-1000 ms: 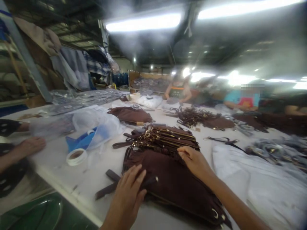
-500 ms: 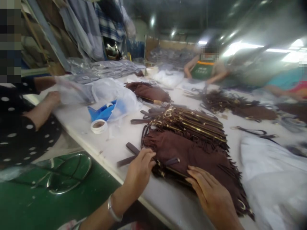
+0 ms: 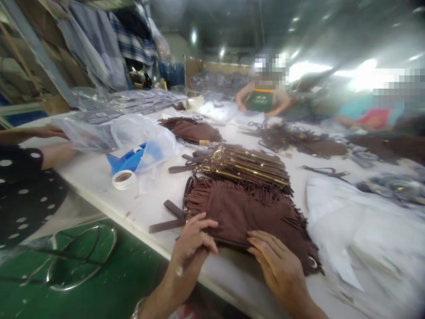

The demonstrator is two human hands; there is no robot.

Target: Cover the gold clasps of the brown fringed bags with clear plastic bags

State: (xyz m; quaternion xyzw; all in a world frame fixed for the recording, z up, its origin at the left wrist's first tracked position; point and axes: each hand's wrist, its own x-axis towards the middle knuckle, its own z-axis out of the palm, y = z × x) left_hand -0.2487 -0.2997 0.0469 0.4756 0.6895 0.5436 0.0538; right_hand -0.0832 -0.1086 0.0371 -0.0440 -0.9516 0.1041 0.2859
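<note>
A brown suede fringed bag [image 3: 245, 212] lies on the white table [image 3: 156, 195] right in front of me. My left hand [image 3: 192, 241] rests on the bag's near left corner, fingers curled over its edge. My right hand [image 3: 275, 261] lies on the near edge to the right, fingers stretched flat against the suede. Behind it is a stack of similar bags with gold zips [image 3: 245, 166]. Dark brown straps [image 3: 169, 217] stick out to the left of the bag.
A roll of tape [image 3: 123, 179] and blue and clear plastic bags [image 3: 139, 146] lie to the left. White wrapping [image 3: 361, 221] covers the right side. A person in a dotted sleeve [image 3: 23, 186] works at left; others sit across the table. More brown bags [image 3: 192, 129] lie further back.
My view has dropped and shifted. My right hand came back from the far side of the bag to its near edge. My left hand slid onto the bag's near left corner.
</note>
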